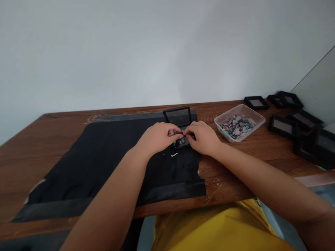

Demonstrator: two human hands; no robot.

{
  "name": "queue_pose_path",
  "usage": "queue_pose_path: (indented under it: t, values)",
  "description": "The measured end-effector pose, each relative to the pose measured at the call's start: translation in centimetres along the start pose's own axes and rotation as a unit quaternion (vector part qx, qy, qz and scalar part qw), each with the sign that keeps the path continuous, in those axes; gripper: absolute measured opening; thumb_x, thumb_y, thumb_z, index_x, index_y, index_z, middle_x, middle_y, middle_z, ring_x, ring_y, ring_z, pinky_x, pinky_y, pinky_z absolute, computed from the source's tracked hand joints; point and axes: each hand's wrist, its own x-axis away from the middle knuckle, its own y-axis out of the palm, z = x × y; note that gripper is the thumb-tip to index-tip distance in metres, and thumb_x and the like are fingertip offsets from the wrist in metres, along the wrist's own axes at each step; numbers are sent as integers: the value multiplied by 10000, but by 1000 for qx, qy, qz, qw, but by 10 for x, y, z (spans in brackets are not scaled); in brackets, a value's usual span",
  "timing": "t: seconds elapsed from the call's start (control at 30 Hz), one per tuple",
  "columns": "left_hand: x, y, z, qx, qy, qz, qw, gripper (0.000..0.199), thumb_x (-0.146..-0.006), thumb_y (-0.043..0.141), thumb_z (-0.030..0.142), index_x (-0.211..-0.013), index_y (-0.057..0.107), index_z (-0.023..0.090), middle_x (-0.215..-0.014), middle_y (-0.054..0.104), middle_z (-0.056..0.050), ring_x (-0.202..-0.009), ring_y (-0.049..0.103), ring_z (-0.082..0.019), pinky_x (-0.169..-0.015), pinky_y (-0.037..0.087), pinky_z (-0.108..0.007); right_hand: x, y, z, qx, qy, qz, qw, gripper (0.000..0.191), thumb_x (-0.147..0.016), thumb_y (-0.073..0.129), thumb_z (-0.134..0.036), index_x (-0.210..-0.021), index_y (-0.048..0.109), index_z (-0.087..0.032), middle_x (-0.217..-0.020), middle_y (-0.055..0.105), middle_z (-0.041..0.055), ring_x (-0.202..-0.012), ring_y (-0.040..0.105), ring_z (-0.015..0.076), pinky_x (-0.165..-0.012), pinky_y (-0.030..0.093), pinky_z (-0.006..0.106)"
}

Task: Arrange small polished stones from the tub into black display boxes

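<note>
A small black case [178, 116] with its clear-windowed lid raised stands on a black mat [112, 153]. Over its lower half, my left hand [162, 137] has thumb and index finger pinched on something too small to make out. From the right side, my right hand [202, 137] meets it with fingertips closed in a pinch; what they hold is hidden. Small shiny pieces [182, 141] show in the case beneath the fingers. A little white scrap [174, 154] lies on the mat just in front of the case.
A clear plastic tub [223, 133] of small wrapped pieces in pink, teal and white stands right of my hands. Several black framed cases [284, 125] lie at the far right. A pale wall [131, 52] rises behind the wooden table [243, 158].
</note>
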Motion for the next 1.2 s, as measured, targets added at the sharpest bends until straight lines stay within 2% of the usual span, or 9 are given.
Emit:
queue_pose_path:
  t: [0.13, 0.27, 0.5, 0.93, 1.0, 1.13, 1.2]
  values:
    - [-1, 3, -3, 2, 26, 14, 1000, 207, -816, 682, 431, -862, 827, 291, -571, 614, 17, -517, 526, -170, -507, 306, -301, 1, 1, 1, -20, -5, 11, 1000, 239, -934, 576, -132, -1051, 778, -177, -1085, 752, 87, -1041, 621, 255, -937, 456, 363]
    - [0, 3, -5, -4, 24, 17, 1000, 207, -821, 687, 428, -891, 831, 298, -590, 618, 20, -529, 528, -172, -519, 310, -304, -1, 0, 6, -27, 7, 14, 1000, 222, -933, 587, -144, -1047, 773, -180, -1062, 746, 87, -1033, 624, 251, -932, 450, 363]
    - [0, 2, -9, -1, 38, -14, 999, 260, -825, 680, 417, -996, 836, 300, -600, 603, 27, -536, 513, -169, -546, 309, -307, 1, -4, 5, -39, 1, 27, 999, 209, -948, 587, -162, -1052, 767, -179, -1036, 739, 84, -1019, 625, 244, -912, 445, 353]
    - [1, 3, -5, 6, 51, -18, 999, 113, -854, 655, 317, -840, 749, 256, -615, 591, 28, -576, 525, -168, -589, 345, -309, 0, -5, 9, -45, -11, 44, 998, 190, -943, 585, -166, -1026, 755, -185, -1039, 745, 77, -1013, 634, 235, -927, 442, 351]
    - [0, 2, -7, 16, 68, 6, 998, 123, -850, 664, 333, -835, 754, 252, -684, 640, 9, -650, 575, -182, -632, 397, -308, 0, -7, 10, -23, -17, 55, 998, 215, -937, 568, -158, -1043, 753, -186, -1064, 746, 87, -1026, 625, 247, -937, 442, 363]
    - [0, -5, -7, 68, 121, 108, 984, 157, -836, 689, 379, -833, 767, 243, -961, 744, -44, -940, 642, -237, -859, 490, -344, 1, -14, 9, 17, -32, 84, 996, 266, -913, 552, -151, -1089, 751, -171, -1110, 740, 106, -1044, 603, 273, -950, 441, 386]
    - [2, -8, -6, 104, 100, 139, 980, 193, -836, 694, 417, -854, 772, 241, -957, 752, -43, -885, 633, -221, -816, 497, -333, 2, -16, 9, 15, -35, 90, 995, 262, -913, 563, -170, -1098, 749, -168, -1105, 739, 106, -1022, 603, 269, -941, 445, 388]
